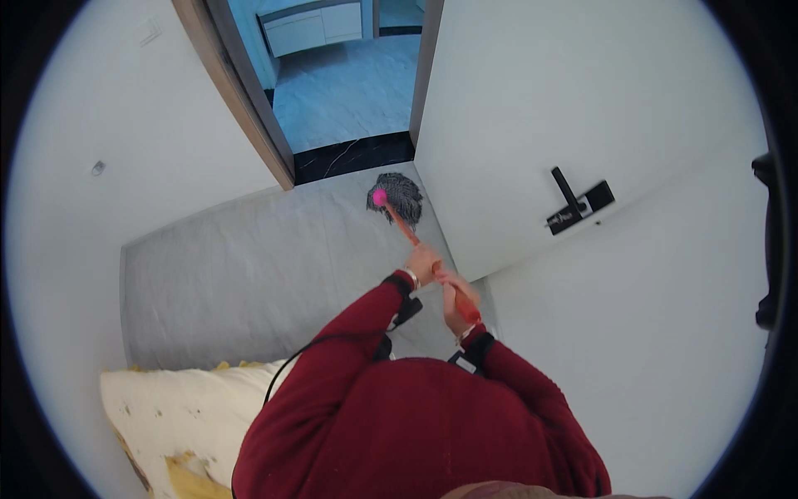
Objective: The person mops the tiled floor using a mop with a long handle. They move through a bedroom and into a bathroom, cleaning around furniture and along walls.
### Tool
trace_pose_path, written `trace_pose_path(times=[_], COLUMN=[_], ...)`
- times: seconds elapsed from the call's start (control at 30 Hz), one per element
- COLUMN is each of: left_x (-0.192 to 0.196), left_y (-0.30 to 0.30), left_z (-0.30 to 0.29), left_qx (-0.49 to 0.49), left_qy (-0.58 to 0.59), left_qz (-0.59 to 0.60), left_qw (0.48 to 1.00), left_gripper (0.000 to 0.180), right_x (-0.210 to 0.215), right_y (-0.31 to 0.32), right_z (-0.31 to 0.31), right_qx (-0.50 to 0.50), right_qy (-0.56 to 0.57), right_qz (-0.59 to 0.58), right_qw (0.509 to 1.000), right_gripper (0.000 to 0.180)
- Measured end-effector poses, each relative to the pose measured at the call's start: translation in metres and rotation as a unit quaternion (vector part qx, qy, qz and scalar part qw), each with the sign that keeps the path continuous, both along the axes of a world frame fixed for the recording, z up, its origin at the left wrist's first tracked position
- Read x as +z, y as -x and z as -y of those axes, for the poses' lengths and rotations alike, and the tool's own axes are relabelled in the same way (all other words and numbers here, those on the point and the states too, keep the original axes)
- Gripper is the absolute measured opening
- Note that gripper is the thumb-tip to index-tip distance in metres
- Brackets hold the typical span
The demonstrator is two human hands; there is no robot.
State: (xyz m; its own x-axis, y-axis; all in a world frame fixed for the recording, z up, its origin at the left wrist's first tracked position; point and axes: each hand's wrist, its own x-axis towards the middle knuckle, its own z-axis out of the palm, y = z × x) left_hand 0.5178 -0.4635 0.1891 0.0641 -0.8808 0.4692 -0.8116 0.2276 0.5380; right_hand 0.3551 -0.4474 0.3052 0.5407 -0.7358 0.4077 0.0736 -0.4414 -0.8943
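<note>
Mop head [401, 198], grey and fringed, is spread on the grey floor [233, 274] just beside the white door [565, 91], near the black threshold [353, 160]; its orange-red handle [402, 224] is clasped by the fingers of left hand [423, 263] and right hand [458, 303]. Even, low strokes are advised, since rightward sweeps are blocked by the door; cream fabric [204, 403] is spread behind, at left.

Soft, even, slightly dim light comes from out of view; the far floor [349, 87] looks bluish. Fisheye distortion bows the door frame [241, 96], black darkens the corners, and fine detail is soft.
</note>
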Motion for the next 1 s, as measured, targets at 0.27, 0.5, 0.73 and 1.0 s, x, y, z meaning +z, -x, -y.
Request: trace_pose_path(times=[0.27, 0.5, 0.73, 1.0], left_x=[0.024, 0.011, 0.009, 0.043], left_y=[-0.175, -0.294, -0.455, -0.572], left_z=[0.110, 0.180, 0.267, 0.378], left_qx=[-0.034, -0.050, 0.006, -0.060], left_qy=[-0.037, -0.018, -0.035, -0.068], left_qz=[-0.061, -0.035, -0.106, -0.104], left_qw=[0.997, 0.998, 0.994, 0.990], left_gripper=[0.021, 0.021, 0.011, 0.016], right_x=[0.025, 0.005, 0.038, 0.045], right_y=[-0.179, -0.287, -0.450, -0.580], right_z=[0.098, 0.176, 0.297, 0.408], right_qx=[-0.030, 0.005, 0.171, 0.146], right_qy=[-0.052, 0.067, 0.224, 0.162], right_qz=[0.031, 0.010, -0.014, 0.050], right_qw=[0.998, 0.998, 0.960, 0.975], right_gripper=[0.014, 0.014, 0.024, 0.014])
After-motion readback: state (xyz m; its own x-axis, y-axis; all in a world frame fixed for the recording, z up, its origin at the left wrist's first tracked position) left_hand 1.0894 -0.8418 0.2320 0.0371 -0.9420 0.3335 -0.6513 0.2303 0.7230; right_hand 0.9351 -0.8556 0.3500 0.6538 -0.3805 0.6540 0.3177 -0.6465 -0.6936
